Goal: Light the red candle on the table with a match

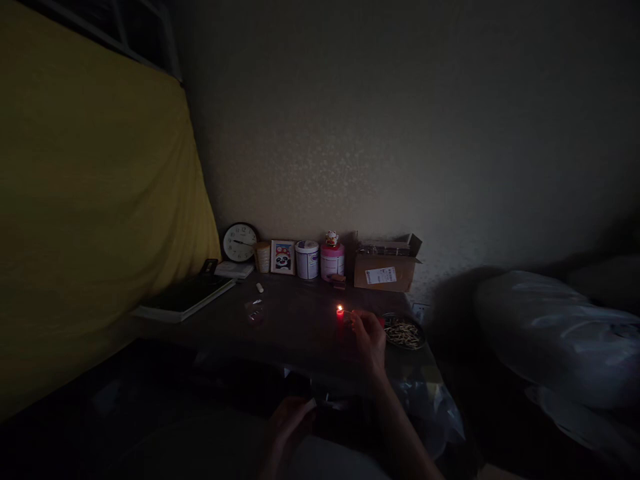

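A short red candle (340, 318) stands on the dark table with a bright flame at its top. My right hand (370, 333) is just right of it, thumb and fingers pinched on a thin matchstick (349, 313) whose far end reaches the flame. Low in the view, below the table's front edge, my left hand (289, 419) is closed around a small pale-edged thing, too dark to make out. Beside my right hand lies a round dark dish (423, 340) full of matchsticks (401, 333).
Along the wall stand a round clock (240, 243), a panda picture (283, 257), a white tub (307, 260), a pink tub (332, 263) and an open cardboard box (384, 273). A book (187, 300) lies left, near a yellow cloth (100, 200). Plastic bags (555, 340) bulge at right.
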`<state>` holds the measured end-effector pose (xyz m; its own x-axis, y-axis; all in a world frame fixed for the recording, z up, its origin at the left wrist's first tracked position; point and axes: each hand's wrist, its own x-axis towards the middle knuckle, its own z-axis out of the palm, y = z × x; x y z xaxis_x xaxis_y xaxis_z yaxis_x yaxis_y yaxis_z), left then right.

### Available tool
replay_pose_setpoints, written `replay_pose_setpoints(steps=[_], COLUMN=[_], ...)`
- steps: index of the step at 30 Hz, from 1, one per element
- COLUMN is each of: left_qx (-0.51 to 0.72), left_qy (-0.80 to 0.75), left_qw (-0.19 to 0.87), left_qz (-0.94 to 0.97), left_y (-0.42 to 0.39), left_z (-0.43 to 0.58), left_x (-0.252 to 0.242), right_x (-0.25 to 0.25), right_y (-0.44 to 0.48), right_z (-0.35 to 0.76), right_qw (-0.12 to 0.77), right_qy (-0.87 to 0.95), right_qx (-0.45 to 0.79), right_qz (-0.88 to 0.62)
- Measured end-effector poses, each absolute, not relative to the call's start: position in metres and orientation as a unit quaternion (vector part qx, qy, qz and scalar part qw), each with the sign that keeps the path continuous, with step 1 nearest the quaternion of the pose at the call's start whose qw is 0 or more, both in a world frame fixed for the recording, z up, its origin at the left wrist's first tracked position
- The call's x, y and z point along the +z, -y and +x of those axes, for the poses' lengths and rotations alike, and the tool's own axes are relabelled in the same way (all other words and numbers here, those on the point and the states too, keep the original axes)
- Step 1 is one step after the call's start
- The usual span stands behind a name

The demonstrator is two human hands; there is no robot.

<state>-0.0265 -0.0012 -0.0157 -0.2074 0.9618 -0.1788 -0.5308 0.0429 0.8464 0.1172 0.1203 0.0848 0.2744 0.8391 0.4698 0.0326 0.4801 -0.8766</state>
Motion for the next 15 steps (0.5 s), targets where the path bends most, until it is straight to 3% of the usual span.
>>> replay_pose_setpoints(steps=[5,10,12,15], left_qx=[0.648,0.632,0.633,0.633], left_qy=[-0.427,-0.481,-0.477,-0.456], left_qw=[0.581,0.571,0.573,0.583], left_qz=[0.244,0.208,0.211,0.226], left_y=[-0.003,-0.009,-0.007,0.0], left_z=[-0.029,-0.03,-0.031,-0.032], left_x=[-0.023,-0.027,-0.027,-0.024], right_x=[0.103,0.115,0.11,0.095], right_y=[-0.103,-0.075,-0.067,-0.06], right_z=[0.127,0.159,0.176,0.202], right_qw=[0.678,0.653,0.584,0.452], right_qy=[0.521,0.513,0.583,0.696], right_qx=[0.338,0.475,0.477,0.367], right_qz=[-0.393,-0.291,-0.303,-0.42])
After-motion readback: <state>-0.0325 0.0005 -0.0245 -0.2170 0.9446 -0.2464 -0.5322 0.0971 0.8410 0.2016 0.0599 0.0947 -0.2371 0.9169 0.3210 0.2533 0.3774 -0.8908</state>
